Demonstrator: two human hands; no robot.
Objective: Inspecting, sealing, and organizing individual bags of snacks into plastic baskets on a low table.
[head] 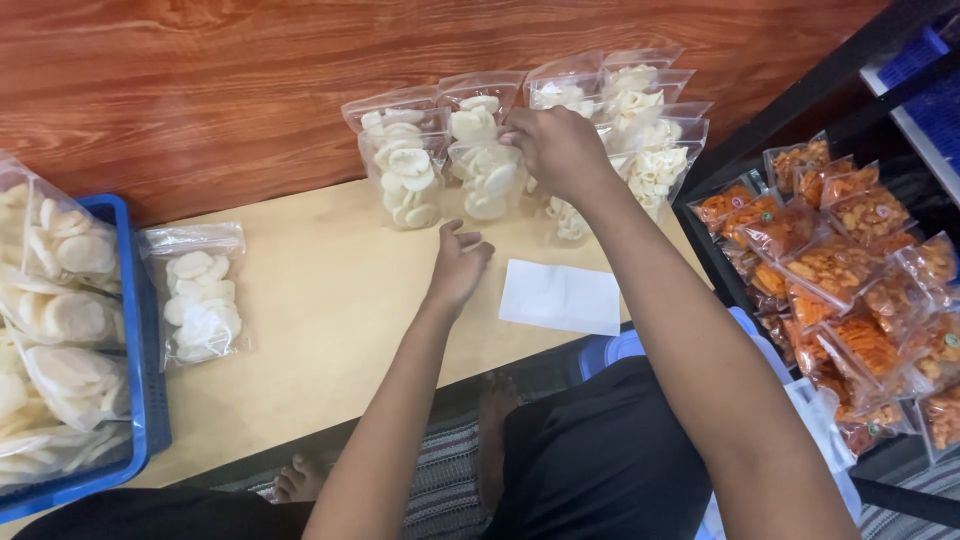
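Head view: the right hand [556, 148] pinches the top of a cracker bag [487, 178] in the row along the table's [330, 330] far edge; the left hand [458, 265] rests open, empty, mid-table. Best practice, arguably: grip the seal, keep bags upright.

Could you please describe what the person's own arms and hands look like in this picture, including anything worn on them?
Both arms are bare along all that shows: no sleeves, gloves, watch or bracelet can be seen. The left hand and right hand are bare too, with no rings visible from this angle. The arms are slim and long, entering from the bottom edge. Below them, dark clothing covers the lap.
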